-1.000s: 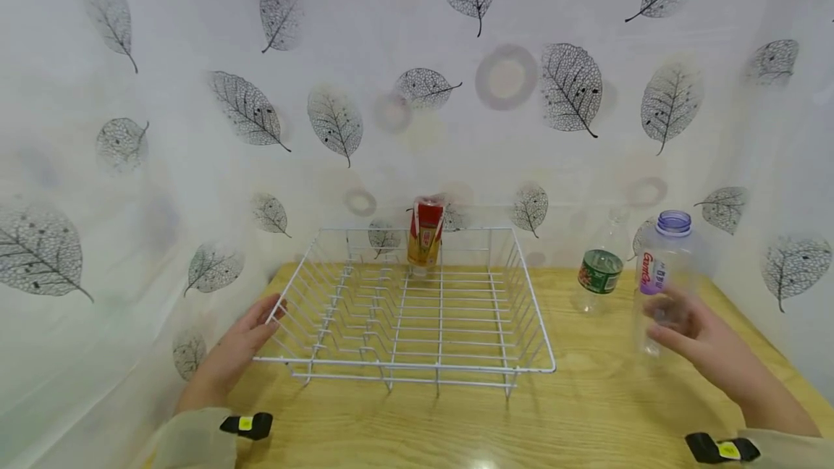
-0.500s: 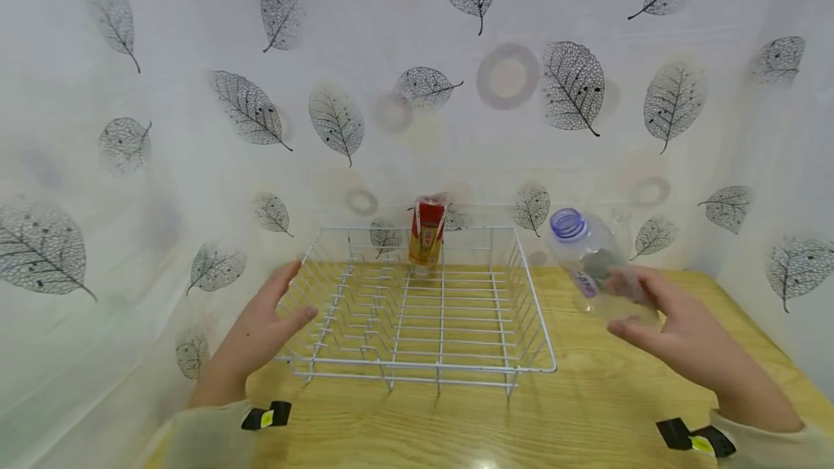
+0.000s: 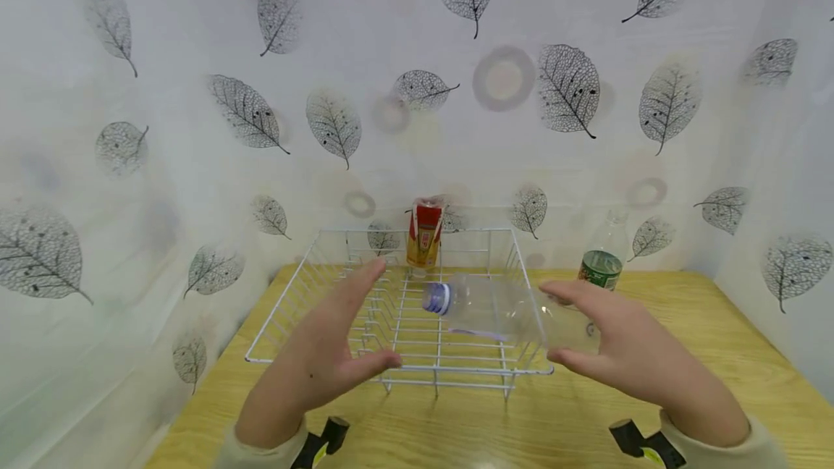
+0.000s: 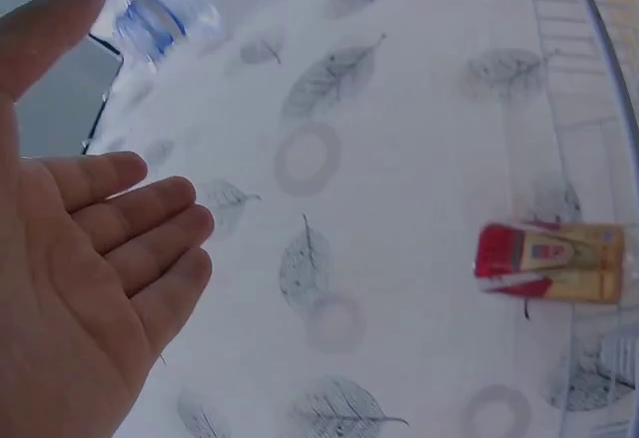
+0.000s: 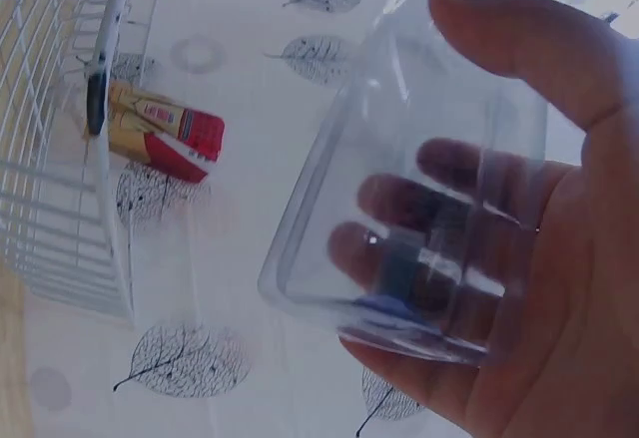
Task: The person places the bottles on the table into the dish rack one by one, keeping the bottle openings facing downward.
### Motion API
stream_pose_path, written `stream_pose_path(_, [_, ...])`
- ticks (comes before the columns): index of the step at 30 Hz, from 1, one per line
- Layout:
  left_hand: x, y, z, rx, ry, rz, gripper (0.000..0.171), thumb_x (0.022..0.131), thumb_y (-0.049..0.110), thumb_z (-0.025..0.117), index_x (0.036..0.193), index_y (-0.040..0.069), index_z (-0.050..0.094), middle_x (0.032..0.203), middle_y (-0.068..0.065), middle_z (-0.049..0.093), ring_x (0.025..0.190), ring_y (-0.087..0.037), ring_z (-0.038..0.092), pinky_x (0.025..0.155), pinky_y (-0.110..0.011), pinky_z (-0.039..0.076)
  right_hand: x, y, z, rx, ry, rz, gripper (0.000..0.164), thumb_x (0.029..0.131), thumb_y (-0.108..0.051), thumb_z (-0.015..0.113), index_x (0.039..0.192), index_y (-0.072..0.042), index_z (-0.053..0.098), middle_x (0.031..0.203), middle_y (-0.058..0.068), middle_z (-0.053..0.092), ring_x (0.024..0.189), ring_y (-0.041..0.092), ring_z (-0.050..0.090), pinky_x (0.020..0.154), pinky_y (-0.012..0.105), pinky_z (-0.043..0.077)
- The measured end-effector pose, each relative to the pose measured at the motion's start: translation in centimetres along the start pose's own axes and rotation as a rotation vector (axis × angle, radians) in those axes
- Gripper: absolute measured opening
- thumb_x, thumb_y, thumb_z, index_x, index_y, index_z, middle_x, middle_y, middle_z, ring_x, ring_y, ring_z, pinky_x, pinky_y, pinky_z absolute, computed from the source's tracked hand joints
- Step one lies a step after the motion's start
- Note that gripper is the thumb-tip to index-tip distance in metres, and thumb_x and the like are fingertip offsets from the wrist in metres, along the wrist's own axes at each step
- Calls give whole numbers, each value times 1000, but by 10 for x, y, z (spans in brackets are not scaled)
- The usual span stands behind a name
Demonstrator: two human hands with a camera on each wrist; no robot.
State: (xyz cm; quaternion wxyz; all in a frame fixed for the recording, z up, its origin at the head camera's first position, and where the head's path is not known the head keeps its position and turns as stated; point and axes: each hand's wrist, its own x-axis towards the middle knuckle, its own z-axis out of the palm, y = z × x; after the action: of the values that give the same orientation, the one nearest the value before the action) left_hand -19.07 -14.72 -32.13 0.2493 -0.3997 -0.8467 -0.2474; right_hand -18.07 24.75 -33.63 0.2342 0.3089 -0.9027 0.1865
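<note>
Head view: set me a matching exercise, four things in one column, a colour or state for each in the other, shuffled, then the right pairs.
Things:
1. wire rack
2. purple-necked bottle
3. green-labelled bottle
4. left hand

Colours or states:
A. upright, partly hidden by the right hand
B. holding nothing
C. white
D. on its side, gripped by the right hand

Pairs: 1-C, 2-D, 3-A, 4-B

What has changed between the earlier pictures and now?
The right hand carried the purple-necked bottle left and tipped it from upright to sideways, neck leftward. The left hand came away from the left side of the rack and moved right, toward the neck. The rack, red-yellow pack and green-label bottle stayed as they were.
</note>
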Motion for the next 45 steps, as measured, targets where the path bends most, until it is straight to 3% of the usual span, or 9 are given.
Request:
stream_pose_path(5, [7, 32, 11, 133, 55, 151, 95, 90, 59, 69, 156, 2, 34, 159, -11, 38, 143, -30, 39, 111, -47, 42, 6, -16, 6, -103, -7, -43, 77, 73, -40, 89, 140, -15, 60, 129, -4, 65, 111, 20, 65, 87, 46, 56])
stream_pose_path(8, [9, 43, 21, 209, 56, 184, 97, 82, 53, 79, 153, 0, 40, 157, -13, 41, 144, -30, 39, 112, -46, 40, 8, -26, 12, -168, 14, -73, 77, 70, -43, 90, 136, -14, 62, 122, -1, 69, 107, 22, 66, 86, 47, 56])
stream_pose_path(11, [10, 50, 32, 274, -3, 196, 98, 79, 50, 84, 151, 0, 42, 155, -13, 44, 144, -28, 39, 114, -43, 38, 10, -34, 19, -205, 46, -106, 79, 67, -43, 90, 135, -13, 63, 117, 1, 69, 102, 24, 67, 84, 47, 56])
stream_pose_path(16, [10, 55, 48, 355, -94, 189, 97, 76, 52, 85, 150, 2, 46, 150, -10, 50, 140, -26, 44, 113, -38, 39, 10, -45, 30, -221, 39, -133, 79, 66, -44, 91, 133, -12, 64, 118, 0, 68, 104, 24, 66, 86, 45, 56])
stream_pose_path(21, [7, 54, 59, 401, -164, 139, 95, 76, 52, 85, 149, 5, 47, 147, -8, 53, 136, -25, 48, 110, -38, 43, 12, -51, 40, -220, -3, -156, 78, 68, -47, 89, 133, -12, 64, 119, -1, 68, 105, 22, 65, 89, 43, 55])
stream_pose_path(29, [6, 53, 69, 418, -270, 76, 89, 77, 46, 87, 147, 7, 49, 138, -5, 60, 122, -22, 60, 101, -36, 51, 13, -54, 50, -178, -20, -203, 74, 69, -49, 88, 130, -14, 67, 116, -6, 67, 103, 17, 64, 85, 40, 57])
stream_pose_path(37, [4, 52, 72, 437, -327, 71, 82, 80, 45, 86, 144, 7, 50, 132, -3, 63, 117, -20, 63, 96, -34, 54, 12, -55, 55, -177, -33, -198, 72, 69, -50, 88, 129, -16, 68, 116, -7, 67, 104, 17, 64, 85, 41, 57])
stream_pose_path(45, [5, 47, 74, 356, -354, 48, 79, 83, 45, 83, 144, 8, 51, 131, -3, 64, 117, -19, 63, 93, -33, 56, 12, -49, 50, -110, -23, -213, 73, 73, -53, 86, 131, -14, 66, 126, -6, 63, 110, 17, 60, 90, 40, 55])
